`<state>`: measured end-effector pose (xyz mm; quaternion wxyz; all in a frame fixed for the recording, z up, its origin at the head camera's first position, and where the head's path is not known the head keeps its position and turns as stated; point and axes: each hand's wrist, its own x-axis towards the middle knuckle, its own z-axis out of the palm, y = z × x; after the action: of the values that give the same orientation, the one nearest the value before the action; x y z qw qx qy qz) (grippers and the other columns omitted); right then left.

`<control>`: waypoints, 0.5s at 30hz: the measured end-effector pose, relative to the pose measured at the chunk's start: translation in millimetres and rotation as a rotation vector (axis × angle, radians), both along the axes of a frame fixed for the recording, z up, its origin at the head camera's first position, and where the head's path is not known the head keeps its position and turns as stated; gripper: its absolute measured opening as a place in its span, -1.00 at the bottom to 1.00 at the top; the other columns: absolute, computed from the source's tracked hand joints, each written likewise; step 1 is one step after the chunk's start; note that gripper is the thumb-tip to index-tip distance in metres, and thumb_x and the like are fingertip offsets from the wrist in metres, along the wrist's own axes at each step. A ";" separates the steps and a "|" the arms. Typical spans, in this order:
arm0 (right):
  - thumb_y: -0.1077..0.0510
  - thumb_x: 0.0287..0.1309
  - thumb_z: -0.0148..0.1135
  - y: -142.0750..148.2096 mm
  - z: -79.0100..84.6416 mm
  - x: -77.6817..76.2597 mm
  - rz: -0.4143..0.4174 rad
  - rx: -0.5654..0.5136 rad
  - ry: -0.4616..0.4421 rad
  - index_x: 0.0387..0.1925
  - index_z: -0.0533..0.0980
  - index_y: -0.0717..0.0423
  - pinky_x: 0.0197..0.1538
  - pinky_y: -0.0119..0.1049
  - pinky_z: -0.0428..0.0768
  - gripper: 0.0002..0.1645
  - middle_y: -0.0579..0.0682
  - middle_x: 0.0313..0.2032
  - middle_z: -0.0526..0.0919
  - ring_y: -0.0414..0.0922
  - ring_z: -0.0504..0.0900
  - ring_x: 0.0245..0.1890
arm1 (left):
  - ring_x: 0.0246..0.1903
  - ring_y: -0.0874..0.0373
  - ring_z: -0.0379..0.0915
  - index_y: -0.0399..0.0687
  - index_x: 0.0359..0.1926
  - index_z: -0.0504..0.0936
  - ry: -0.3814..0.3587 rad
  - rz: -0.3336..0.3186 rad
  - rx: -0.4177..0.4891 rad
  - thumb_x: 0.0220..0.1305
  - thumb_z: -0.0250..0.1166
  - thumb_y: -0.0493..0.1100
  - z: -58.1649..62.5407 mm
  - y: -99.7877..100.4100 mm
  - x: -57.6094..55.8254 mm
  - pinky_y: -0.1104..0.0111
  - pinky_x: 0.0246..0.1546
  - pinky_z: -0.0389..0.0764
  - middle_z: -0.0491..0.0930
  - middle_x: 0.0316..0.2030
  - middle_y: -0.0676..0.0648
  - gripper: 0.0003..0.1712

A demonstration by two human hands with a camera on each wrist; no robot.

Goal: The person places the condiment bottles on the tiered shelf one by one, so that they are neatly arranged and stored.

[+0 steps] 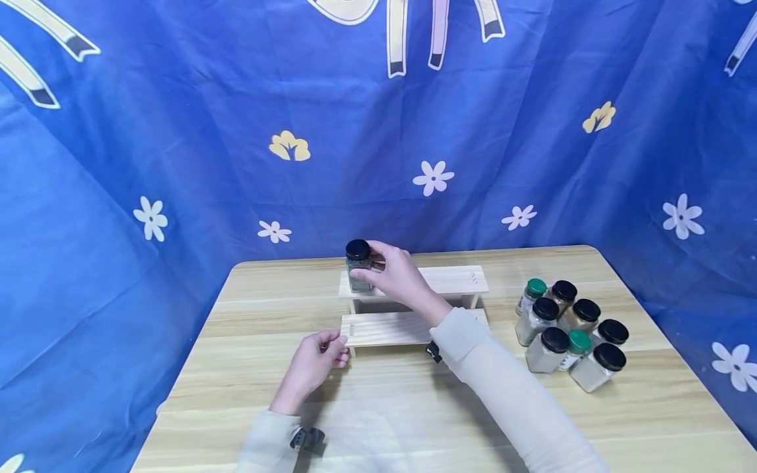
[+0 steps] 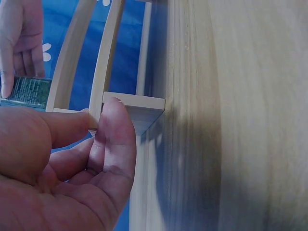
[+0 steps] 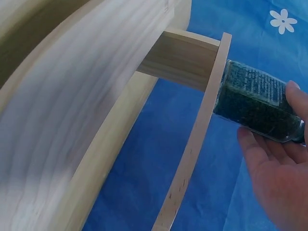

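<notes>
My right hand (image 1: 397, 272) holds a square glass jar (image 1: 358, 279) of dark green dried herbs with a black lid. The jar stands upright at the left end of the upper step of a two-step wooden rack (image 1: 449, 281); in the right wrist view its base (image 3: 220, 94) meets the shelf board. Thumb and fingers of that hand lie on either side of the jar near its lid. My left hand (image 1: 313, 361) pinches the left end of the lower step (image 1: 384, 330) between thumb and fingers, and the left wrist view shows the board's end (image 2: 97, 103) between them.
To the right of the rack stands a close group of spice jars, several with black lids (image 1: 610, 357) and two with green caps (image 1: 536, 287). A blue patterned cloth (image 1: 355, 164) hangs behind the wooden table (image 1: 236, 368).
</notes>
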<state>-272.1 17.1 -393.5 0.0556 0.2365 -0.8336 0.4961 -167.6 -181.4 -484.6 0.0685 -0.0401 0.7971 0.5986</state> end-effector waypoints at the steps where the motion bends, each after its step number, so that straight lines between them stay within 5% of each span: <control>1: 0.08 0.19 0.57 -0.1 -0.2 0.0 -0.001 0.001 0.001 0.29 0.58 0.08 0.21 -0.36 0.78 -0.35 0.05 0.10 0.78 -0.07 0.79 0.11 | -0.26 0.08 0.68 -0.62 0.22 0.50 0.000 0.000 0.000 0.58 0.16 -0.29 0.3 0.3 0.0 0.34 -0.23 0.88 0.68 -0.19 -0.33 -0.58; 15: 0.03 0.20 0.57 24.7 6.1 7.8 -0.035 -0.080 0.001 0.41 0.49 0.14 0.40 -0.24 0.68 -0.20 0.08 0.23 0.72 -0.01 0.70 0.27 | -0.27 0.08 0.68 -0.60 0.21 0.51 -0.015 -0.004 -0.029 0.57 0.17 -0.28 -2.0 1.7 -2.5 0.35 -0.23 0.88 0.69 -0.20 -0.34 -0.59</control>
<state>-264.3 41.8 -387.4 0.0740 0.2196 -0.8169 0.5281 -170.1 -179.7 -486.5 0.0751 -0.0439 0.8053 0.5865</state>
